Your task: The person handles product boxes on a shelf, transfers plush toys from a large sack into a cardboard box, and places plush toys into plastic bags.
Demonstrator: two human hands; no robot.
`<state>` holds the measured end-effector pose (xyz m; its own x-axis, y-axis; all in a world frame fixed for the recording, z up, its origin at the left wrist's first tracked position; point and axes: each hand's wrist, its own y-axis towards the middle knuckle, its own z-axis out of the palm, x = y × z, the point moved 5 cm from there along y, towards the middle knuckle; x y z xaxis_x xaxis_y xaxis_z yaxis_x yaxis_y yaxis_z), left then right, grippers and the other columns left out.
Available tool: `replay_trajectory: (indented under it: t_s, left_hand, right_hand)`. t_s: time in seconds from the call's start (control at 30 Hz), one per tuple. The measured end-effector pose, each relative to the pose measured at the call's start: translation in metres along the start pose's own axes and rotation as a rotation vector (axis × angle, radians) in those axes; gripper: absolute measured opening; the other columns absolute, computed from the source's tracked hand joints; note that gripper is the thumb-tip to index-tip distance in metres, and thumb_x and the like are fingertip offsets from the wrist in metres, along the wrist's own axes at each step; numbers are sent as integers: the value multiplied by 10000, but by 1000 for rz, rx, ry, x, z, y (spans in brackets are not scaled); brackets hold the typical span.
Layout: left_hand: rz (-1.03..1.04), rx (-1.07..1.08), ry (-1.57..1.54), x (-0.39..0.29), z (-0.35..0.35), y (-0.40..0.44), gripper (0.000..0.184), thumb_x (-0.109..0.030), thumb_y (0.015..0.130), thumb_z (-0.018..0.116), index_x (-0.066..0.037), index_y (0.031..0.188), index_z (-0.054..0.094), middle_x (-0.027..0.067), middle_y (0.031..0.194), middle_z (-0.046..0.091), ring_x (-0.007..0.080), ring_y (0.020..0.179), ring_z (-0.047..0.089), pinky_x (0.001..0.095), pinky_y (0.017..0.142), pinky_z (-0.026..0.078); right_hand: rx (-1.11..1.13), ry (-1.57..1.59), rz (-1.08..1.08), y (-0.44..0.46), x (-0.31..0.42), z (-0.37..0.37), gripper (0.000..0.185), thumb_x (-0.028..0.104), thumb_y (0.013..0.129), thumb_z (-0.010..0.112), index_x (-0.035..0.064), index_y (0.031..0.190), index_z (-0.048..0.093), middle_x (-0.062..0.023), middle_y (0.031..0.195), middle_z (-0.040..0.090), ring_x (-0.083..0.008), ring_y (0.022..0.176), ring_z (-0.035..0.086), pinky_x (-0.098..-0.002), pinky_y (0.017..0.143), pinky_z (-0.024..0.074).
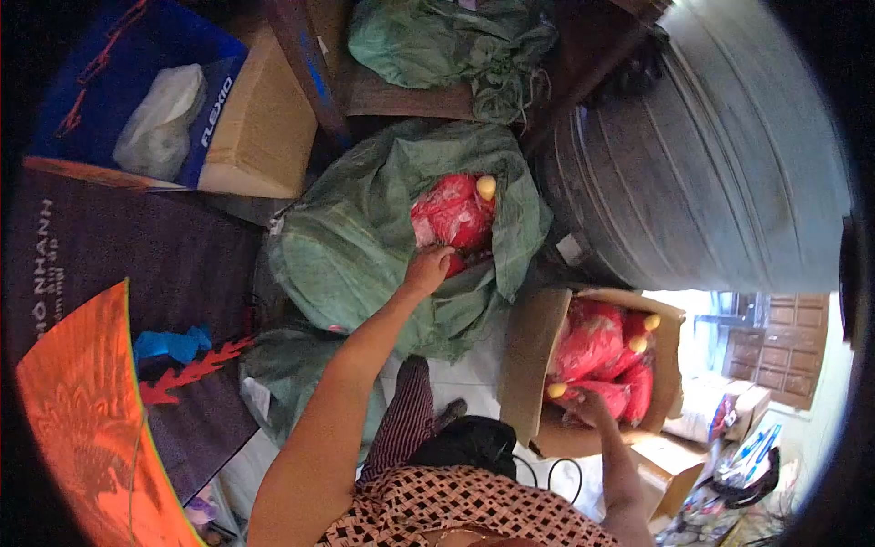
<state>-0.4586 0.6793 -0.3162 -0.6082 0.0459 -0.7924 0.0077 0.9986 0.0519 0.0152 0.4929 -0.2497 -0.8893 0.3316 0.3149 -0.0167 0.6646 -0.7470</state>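
A large green woven sack (346,260) lies open in the middle, with red plastic-wrapped items (453,214) and a pale yellow round cap inside. My left hand (428,269) is at the sack's mouth, against the lower edge of the red items; its fingertips are partly hidden. To the right, an open cardboard box (527,387) holds several similar red wrapped items (588,342) with yellow caps. My right hand (588,404) reaches into this box, touching a red item near its front; the fingers are too unclear to tell whether they grip it.
A blue box (214,137) with a clear plastic bag stands upper left beside a brown carton (264,118). Another green sack (447,41) lies at the top. A large grey ribbed tank (711,155) fills the upper right. An orange panel (87,410) stands lower left.
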Motion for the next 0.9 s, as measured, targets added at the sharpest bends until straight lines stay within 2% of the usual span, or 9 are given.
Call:
replay_trajectory:
  t_s: [0.1, 0.17, 0.27, 0.33, 0.43, 0.57, 0.63, 0.7, 0.9]
  left_hand:
    - [-54, 25, 74, 31, 30, 55, 325, -159, 843, 540, -107, 1163, 568, 142, 1107, 594, 319, 990, 572, 444, 811, 474]
    - [-52, 31, 171, 41, 44, 84, 411, -157, 841, 543, -132, 1250, 509, 157, 1189, 553, 320, 1026, 561, 453, 825, 469]
    - [-103, -45, 210, 67, 64, 123, 534, -178, 832, 570, -175, 1341, 408, 181, 1266, 488, 344, 1074, 533, 470, 862, 451]
    - [-240, 13, 287, 72, 62, 151, 587, -191, 811, 597, -198, 1360, 389, 183, 1266, 488, 351, 1091, 523, 473, 889, 438]
    - [-224, 16, 480, 86, 66, 181, 599, -206, 806, 598, -214, 1367, 390, 172, 1272, 487, 357, 1105, 516, 480, 895, 438]
    - [-191, 148, 628, 141, 110, 203, 477, -220, 838, 542, -178, 1306, 459, 173, 1210, 532, 339, 1048, 559, 462, 855, 468]
    - [-218, 265, 458, 143, 121, 193, 299, -225, 859, 500, -105, 1129, 553, 183, 1038, 591, 343, 944, 598, 460, 807, 485]
    - [-128, 272, 397, 126, 120, 165, 241, -226, 867, 490, -82, 1040, 578, 185, 959, 603, 356, 902, 602, 467, 794, 482]
    - [-110, -46, 158, 69, 61, 94, 208, -240, 872, 497, -74, 953, 593, 193, 932, 594, 383, 869, 581, 473, 753, 469]
  right_hand:
    - [138, 569, 115, 32, -63, 28, 358, 235, 838, 660, 58, 1141, 588, -120, 875, 668, -197, 851, 647, -348, 728, 522]
    - [87, 550, -33, 33, -81, 32, 302, 176, 858, 629, 46, 1128, 589, -101, 886, 669, -181, 848, 644, -342, 718, 518]
    - [-238, 15, -475, 1, -26, 19, 287, 120, 858, 609, 54, 1137, 588, -79, 882, 672, -148, 798, 642, -302, 673, 508]
    - [-11, 138, 25, -22, -4, 17, 349, 163, 828, 619, 72, 1164, 584, -104, 948, 659, -190, 817, 618, -314, 707, 491]
    - [85, 113, 292, -45, 7, 16, 344, 189, 824, 628, 80, 1148, 595, -100, 853, 674, -226, 780, 642, -336, 718, 502]
    - [86, 165, 292, -62, -33, 42, 349, 197, 831, 631, 83, 1159, 587, -107, 831, 674, -209, 768, 644, -322, 711, 508]
    - [104, 187, 327, -70, -27, 48, 354, 154, 835, 640, 69, 1172, 576, -74, 857, 665, -135, 716, 615, -278, 675, 503]
    - [81, 210, 258, -74, -47, 68, 351, 187, 840, 628, 75, 1168, 578, -99, 848, 667, -165, 750, 633, -298, 688, 504]
    - [12, 320, 200, -80, -50, 87, 305, 186, 823, 608, 53, 1097, 621, -153, 839, 670, -216, 769, 645, -323, 680, 490]
